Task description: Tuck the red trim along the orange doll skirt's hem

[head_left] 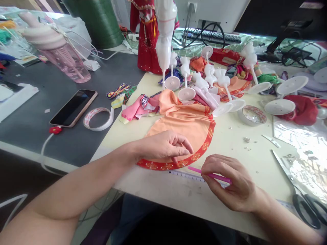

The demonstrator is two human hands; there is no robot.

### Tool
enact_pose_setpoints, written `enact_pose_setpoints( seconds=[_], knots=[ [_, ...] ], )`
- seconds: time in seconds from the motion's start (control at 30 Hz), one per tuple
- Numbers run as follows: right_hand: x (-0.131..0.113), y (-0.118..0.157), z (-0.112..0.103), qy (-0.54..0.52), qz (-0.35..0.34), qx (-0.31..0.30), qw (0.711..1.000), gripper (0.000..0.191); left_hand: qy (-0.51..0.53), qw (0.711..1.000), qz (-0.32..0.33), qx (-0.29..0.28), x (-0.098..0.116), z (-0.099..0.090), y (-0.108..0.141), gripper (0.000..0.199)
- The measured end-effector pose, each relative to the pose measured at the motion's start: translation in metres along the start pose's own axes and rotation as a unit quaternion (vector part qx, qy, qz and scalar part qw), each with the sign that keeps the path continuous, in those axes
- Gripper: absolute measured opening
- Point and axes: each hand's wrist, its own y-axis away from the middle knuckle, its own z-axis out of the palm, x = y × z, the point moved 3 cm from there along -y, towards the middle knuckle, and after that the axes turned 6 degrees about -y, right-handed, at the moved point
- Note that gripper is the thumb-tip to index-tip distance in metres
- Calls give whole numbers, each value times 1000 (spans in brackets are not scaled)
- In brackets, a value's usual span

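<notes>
An orange cloth skirt with a red, gold-patterned border lies spread on the pale board, small white beads along its lower edge. My left hand rests over the lower part of the cloth, fingers loosely curled and apart, with nothing visible in them. At the right of the border, my right hand pinches a thin pink stick, whose tip points left toward the red edge. A clear ruler lies just below the border, partly under the right hand.
Small white mannequins and cloth scraps stand behind the skirt. Right are a tape roll with beads inside, tweezers, scissors and a plastic bag. Left are another tape roll, a phone and a pink bottle.
</notes>
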Motion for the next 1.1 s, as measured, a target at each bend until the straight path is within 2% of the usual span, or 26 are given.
enact_pose_setpoints(
  seconds=[0.43,1.1],
  knots=[
    [-1,-2,0,10,0,1,1000,19,96,995,5,-9,0,8,-2,18],
    [0,-2,-1,13,-5,2,1000,20,99,995,6,-9,0,11,-3,20]
  ],
)
